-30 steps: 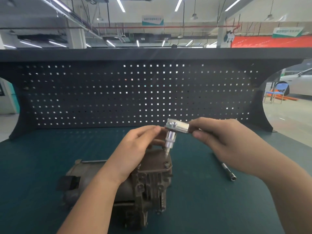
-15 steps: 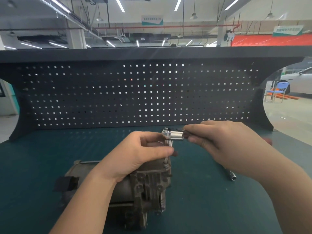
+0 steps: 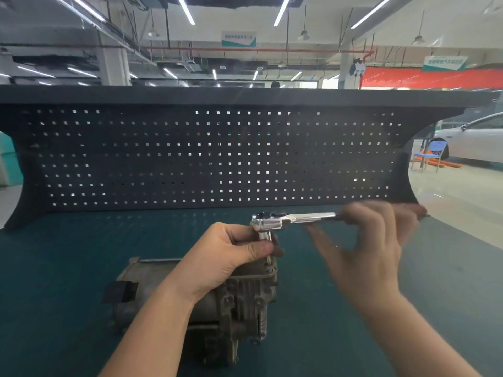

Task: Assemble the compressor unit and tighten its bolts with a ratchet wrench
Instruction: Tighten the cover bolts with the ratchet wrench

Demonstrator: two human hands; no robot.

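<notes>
Head view: the compressor unit [image 3: 206, 303] lies on the green bench mat [image 3: 68, 268], largest thing here. The ratchet wrench [image 3: 285, 220] stands over its top right corner bolt. The right hand [image 3: 373, 240], blurred, grasps the handle; the left hand [image 3: 228, 257] pinches the socket shaft. Best, I judge, to keep the socket upright and swing level. No containers show

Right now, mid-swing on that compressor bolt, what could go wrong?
1. The left hand pinches the socket right under the ratchet wrench head; a slip could nip those fingers.
2. The right hand is motion-blurred on the handle, so a fast swing could cam the socket off the bolt.
3. The compressor lies unclamped on the bench mat; torque could roll it.
</notes>
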